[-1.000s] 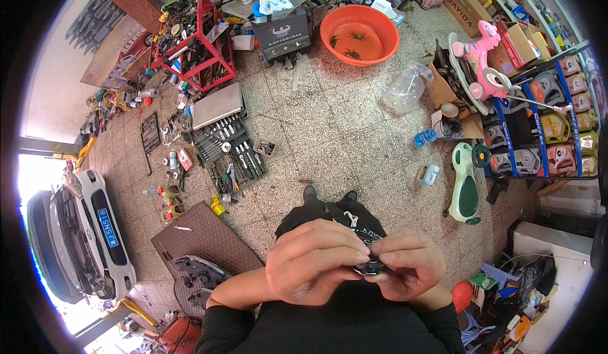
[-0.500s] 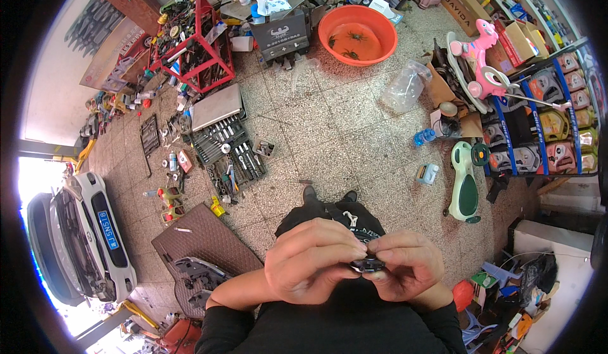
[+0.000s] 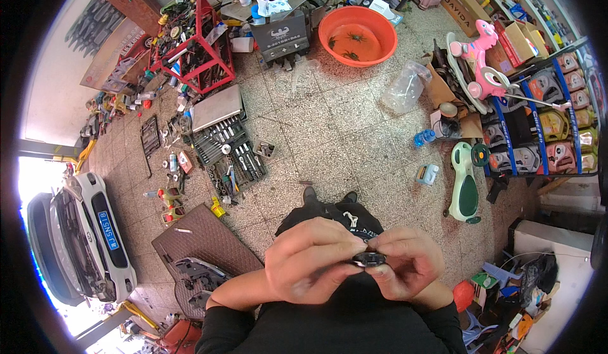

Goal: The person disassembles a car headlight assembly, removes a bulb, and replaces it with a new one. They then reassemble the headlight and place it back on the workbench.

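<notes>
A small black part [image 3: 369,258] sits between my two hands, close in front of my chest. My left hand [image 3: 310,266] wraps over it from the left, fingers curled. From the right, my right hand [image 3: 408,262] pinches its other end with fingertips. Most of the part is hidden by my fingers. Below the hands I see my dark trousers and black shoes [image 3: 329,197] on the tiled floor.
An open socket set case [image 3: 228,154] lies on the floor ahead left, beside a red crate of tools [image 3: 193,53]. An orange basin [image 3: 358,35] stands far ahead. A brown mat [image 3: 199,243], a white car front [image 3: 82,240] and shelves of oil cans [image 3: 544,126] surround me.
My hands stay together on the small part; the fingers have shifted only slightly. The view has tilted a little.
</notes>
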`<state>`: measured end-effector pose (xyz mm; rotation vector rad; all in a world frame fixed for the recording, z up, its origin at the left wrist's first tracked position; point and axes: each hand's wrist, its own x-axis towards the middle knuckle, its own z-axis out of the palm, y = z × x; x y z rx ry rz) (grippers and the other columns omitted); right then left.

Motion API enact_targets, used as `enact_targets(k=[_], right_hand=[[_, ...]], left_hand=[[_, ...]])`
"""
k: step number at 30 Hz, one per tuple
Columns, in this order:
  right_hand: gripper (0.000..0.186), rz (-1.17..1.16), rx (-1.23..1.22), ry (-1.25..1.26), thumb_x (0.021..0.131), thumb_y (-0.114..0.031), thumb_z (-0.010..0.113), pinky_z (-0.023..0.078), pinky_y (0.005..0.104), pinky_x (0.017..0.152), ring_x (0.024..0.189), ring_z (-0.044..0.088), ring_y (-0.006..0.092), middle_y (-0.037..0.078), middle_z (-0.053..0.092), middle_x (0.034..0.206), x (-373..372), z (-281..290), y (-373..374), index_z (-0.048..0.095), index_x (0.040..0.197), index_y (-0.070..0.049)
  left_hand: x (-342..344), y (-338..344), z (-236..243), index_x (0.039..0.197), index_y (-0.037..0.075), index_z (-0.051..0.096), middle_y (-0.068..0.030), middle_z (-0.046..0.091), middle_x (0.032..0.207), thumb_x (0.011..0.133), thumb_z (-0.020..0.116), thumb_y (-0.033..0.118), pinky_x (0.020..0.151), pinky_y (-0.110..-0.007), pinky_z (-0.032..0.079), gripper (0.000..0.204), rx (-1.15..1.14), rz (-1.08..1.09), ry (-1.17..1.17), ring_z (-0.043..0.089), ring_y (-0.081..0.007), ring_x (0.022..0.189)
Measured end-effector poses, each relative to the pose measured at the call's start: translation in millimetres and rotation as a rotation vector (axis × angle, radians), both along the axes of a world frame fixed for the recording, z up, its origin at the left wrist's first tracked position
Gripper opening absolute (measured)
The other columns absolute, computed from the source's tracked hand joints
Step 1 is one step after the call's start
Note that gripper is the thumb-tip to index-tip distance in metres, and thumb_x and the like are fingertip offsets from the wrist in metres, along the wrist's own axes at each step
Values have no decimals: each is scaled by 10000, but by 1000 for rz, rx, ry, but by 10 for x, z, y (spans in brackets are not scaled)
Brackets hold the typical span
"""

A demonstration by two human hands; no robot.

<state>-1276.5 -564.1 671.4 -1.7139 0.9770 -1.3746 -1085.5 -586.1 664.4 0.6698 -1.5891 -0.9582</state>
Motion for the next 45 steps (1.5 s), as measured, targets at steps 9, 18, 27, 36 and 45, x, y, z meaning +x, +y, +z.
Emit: enact_targets(k=[9,18,27,36,45], right_hand=[[290,-45,74,-133,762,-1,826,562,296,657,760,712,237,180,712,896,75,-42,59,650,989,36],[266,-87,197,-214,759,28,812,546,287,680,778,699,224,179,715,897,119,-10,78,646,964,57],[241,-48,487,-426,818,50,770,535,274,741,834,679,191,167,688,970,128,-57,57,616,1002,69],[175,77,851,-690,913,21,693,599,324,784,875,700,205,144,684,1000,53,-24,-51,601,1053,70],[168,60,834,-719,925,5,682,596,329,795,879,701,211,146,682,1006,35,-13,-61,591,1053,66]], left_hand=[[-1,2,-59,954,15,705,-152,679,956,826,751,23,696,-377,570,137,-212,56,-87,701,-269,815],[-23,-8,-82,1011,16,759,-138,680,939,734,791,-27,667,-338,553,282,-175,76,-53,687,-239,779],[-31,-47,-90,1034,14,741,-113,653,873,789,740,-97,634,-250,500,269,142,41,16,634,-159,734],[-52,-63,-85,1001,-4,737,-78,642,846,798,728,-98,656,-237,455,224,401,63,75,598,-128,742],[-12,-68,-154,1101,9,733,-84,654,917,824,794,15,689,-240,467,284,396,-18,71,609,-140,795]])
